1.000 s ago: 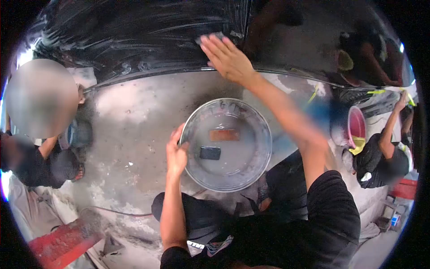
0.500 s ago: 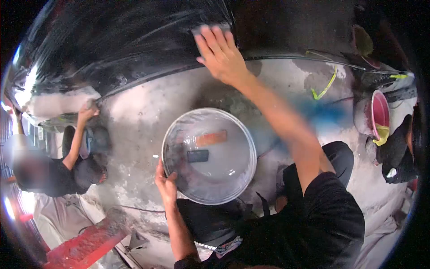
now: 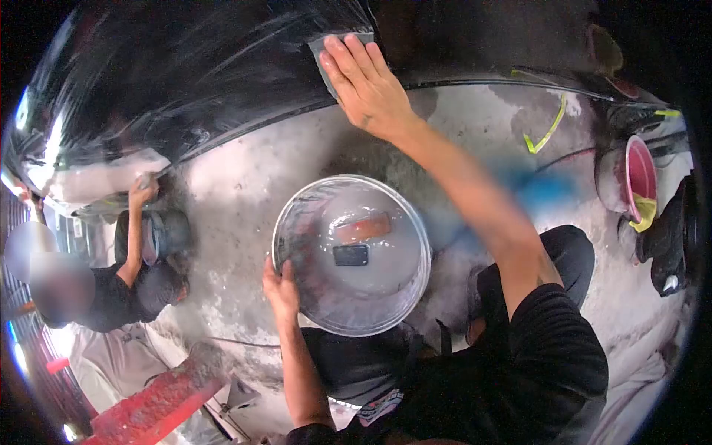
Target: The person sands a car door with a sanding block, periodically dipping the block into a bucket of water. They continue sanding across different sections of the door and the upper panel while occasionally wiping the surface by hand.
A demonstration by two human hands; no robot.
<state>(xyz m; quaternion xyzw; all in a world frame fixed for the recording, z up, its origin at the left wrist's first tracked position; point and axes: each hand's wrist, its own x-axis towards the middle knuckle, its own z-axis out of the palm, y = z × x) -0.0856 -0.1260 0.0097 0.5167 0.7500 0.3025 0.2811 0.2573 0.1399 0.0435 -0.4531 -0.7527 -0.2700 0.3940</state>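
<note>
My right hand [image 3: 371,93] presses a grey sheet of sandpaper [image 3: 323,65] flat on a wet black car panel [image 3: 245,67]. The sheet's corner and upper edge stick out past my fingers. Pale streaks mark the panel to the left of it. My left hand [image 3: 282,291] grips the left rim of a round bucket [image 3: 426,256] of cloudy water in front of my lap. Within the bucket, a reddish-orange block [image 3: 363,228] lies above a small dark rectangular block [image 3: 351,256].
At the left, a co-worker [image 3: 111,289] crouches with one hand on a pale panel [image 3: 104,178]. A pink bucket [image 3: 642,167] with a yellow cloth [image 3: 644,213] stands at the right. A red beam [image 3: 159,397] lies lower left. Yellow tape [image 3: 546,135] hangs under the panel.
My right hand and the sandpaper have shifted slightly left and up on the panel. The bucket and my left hand appear a little further right, along with a small shift of the view.
</note>
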